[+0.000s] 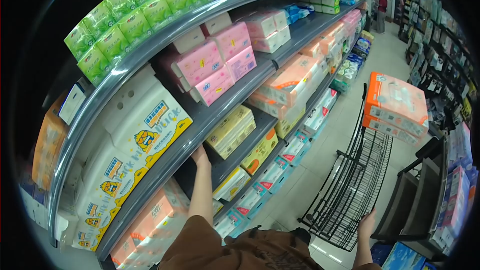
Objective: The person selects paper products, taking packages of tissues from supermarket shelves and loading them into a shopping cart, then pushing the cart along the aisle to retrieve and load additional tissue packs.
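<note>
My left hand (pixel 199 157) reaches up to the front edge of a grey shelf (pixel 220 112), beside stacked yellow tissue packs (pixel 231 131). Its fingers are hidden by the shelf edge. Low on the right, my right hand (pixel 366 224) is closed on the rim of a black wire shopping cart (pixel 345 195). Orange and white tissue multipacks (pixel 397 101) rest at the cart's far end. Above my left hand, pink tissue packs (pixel 215 67) and large white duck-print packs (pixel 145 125) fill the shelf.
Green tissue packs (pixel 135 12) line the top shelf. Peach multipacks (pixel 152 222) stand low at left. A tiled aisle (pixel 377 57) runs ahead, with a person in red (pixel 382 7) far down it. Racks of hanging goods (pixel 435 40) and a dark tiered stand (pixel 415 195) flank the right.
</note>
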A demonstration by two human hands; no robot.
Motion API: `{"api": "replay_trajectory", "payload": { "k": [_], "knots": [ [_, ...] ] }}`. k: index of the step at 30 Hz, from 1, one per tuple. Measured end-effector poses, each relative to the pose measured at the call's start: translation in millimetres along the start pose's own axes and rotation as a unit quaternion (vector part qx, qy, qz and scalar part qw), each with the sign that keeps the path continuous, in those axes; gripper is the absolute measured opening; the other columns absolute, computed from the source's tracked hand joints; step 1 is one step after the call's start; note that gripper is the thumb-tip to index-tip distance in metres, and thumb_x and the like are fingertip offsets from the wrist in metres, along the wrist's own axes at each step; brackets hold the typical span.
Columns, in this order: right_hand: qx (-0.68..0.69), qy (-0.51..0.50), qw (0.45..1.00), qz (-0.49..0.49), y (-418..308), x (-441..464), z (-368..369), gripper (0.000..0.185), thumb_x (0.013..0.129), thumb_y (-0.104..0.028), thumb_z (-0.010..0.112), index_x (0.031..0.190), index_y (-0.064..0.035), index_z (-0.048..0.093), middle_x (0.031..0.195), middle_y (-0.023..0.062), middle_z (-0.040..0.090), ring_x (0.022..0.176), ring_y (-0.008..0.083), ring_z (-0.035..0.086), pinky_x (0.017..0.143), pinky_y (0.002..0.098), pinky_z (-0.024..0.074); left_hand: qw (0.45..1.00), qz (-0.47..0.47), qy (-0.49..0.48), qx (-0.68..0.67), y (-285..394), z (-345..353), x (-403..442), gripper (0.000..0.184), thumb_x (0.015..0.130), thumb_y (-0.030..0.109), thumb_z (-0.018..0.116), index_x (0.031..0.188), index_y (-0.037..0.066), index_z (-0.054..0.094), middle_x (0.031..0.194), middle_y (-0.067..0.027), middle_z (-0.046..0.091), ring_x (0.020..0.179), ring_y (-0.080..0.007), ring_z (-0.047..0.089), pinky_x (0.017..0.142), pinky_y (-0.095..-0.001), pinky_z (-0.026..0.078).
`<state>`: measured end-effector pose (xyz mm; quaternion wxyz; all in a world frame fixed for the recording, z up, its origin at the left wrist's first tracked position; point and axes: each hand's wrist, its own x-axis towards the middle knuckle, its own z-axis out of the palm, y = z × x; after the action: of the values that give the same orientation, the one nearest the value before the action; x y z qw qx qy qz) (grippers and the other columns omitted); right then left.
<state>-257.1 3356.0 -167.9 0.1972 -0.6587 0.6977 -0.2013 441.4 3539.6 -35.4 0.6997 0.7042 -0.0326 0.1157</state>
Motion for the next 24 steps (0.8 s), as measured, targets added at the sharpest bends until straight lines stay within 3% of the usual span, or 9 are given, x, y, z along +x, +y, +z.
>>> {"api": "replay_trajectory", "payload": {
  "k": [1,2,8,14,16,21,24],
  "knots": [
    [-0.004,-0.001,1.000,0.001,-0.5,0.5,-1.0,0.043,0.098,-0.009,0.045,0.140,0.0007,0.040,0.085,0.0270,0.064,0.079,0.0424,0.064,0.071,0.0504,0.0487,0.997,-0.030,-0.001,0.068,-1.9,4.1,14.5,0.066,0.091,0.040,0.069,0.141,0.005,0.044,0.143,-0.0063,0.047,0.127,-0.0147,0.047,0.105,-0.0306,0.037],
    [-0.008,-0.002,1.000,0.002,-0.7,0.4,-1.2,0.044,0.098,-0.009,0.046,0.140,0.0003,0.040,0.085,0.0269,0.065,0.079,0.0423,0.064,0.071,0.0507,0.0487,0.999,0.007,-0.019,0.050,-15.2,8.0,28.2,0.065,0.091,0.040,0.068,0.140,0.005,0.046,0.143,-0.0068,0.049,0.130,-0.0150,0.046,0.108,-0.0329,0.036],
    [-0.005,0.037,0.998,-0.049,1.7,-3.9,2.0,0.039,0.100,-0.009,0.043,0.137,0.0014,0.039,0.083,0.0298,0.064,0.075,0.0454,0.064,0.065,0.0525,0.0479,0.993,-0.091,-0.060,0.053,-12.6,27.2,89.9,0.064,0.091,0.040,0.068,0.140,0.005,0.047,0.142,-0.0069,0.049,0.129,-0.0158,0.047,0.108,-0.0341,0.037],
    [0.009,-0.005,1.000,0.023,-21.8,-7.1,-11.3,0.040,0.100,-0.011,0.043,0.138,-0.0004,0.038,0.083,0.0308,0.064,0.076,0.0482,0.063,0.066,0.0543,0.0471,0.966,-0.236,-0.093,-0.044,-1.5,25.9,141.1,0.063,0.090,0.039,0.068,0.139,0.004,0.047,0.140,-0.0070,0.050,0.128,-0.0167,0.048,0.108,-0.0352,0.037],
    [-0.002,0.014,1.000,0.004,-9.1,-1.9,-2.5,0.041,0.100,-0.011,0.043,0.139,-0.0006,0.037,0.083,0.0312,0.064,0.077,0.0487,0.063,0.066,0.0547,0.0469,0.955,-0.270,-0.085,-0.090,-0.4,25.3,146.3,0.063,0.090,0.039,0.068,0.138,0.004,0.047,0.140,-0.0071,0.050,0.127,-0.0170,0.049,0.108,-0.0356,0.037],
    [0.003,0.000,1.000,-0.003,-16.2,5.3,-3.3,0.043,0.100,-0.012,0.043,0.140,0.0000,0.037,0.087,0.0310,0.064,0.083,0.0475,0.063,0.071,0.0534,0.0486,0.919,-0.268,-0.020,-0.288,-5.5,12.6,70.9,0.062,0.090,0.038,0.068,0.138,0.004,0.048,0.139,-0.0072,0.051,0.126,-0.0177,0.049,0.108,-0.0365,0.038],
    [-0.007,-0.003,1.000,-0.008,-1.2,-0.2,-2.2,0.046,0.099,-0.013,0.043,0.143,0.0003,0.035,0.086,0.0295,0.065,0.081,0.0457,0.064,0.070,0.0516,0.0495,0.918,-0.223,-0.060,-0.324,28.3,-4.8,-35.4,0.059,0.090,0.035,0.068,0.135,0.003,0.049,0.136,-0.0083,0.051,0.124,-0.0195,0.051,0.107,-0.0380,0.039]
  ]
}}
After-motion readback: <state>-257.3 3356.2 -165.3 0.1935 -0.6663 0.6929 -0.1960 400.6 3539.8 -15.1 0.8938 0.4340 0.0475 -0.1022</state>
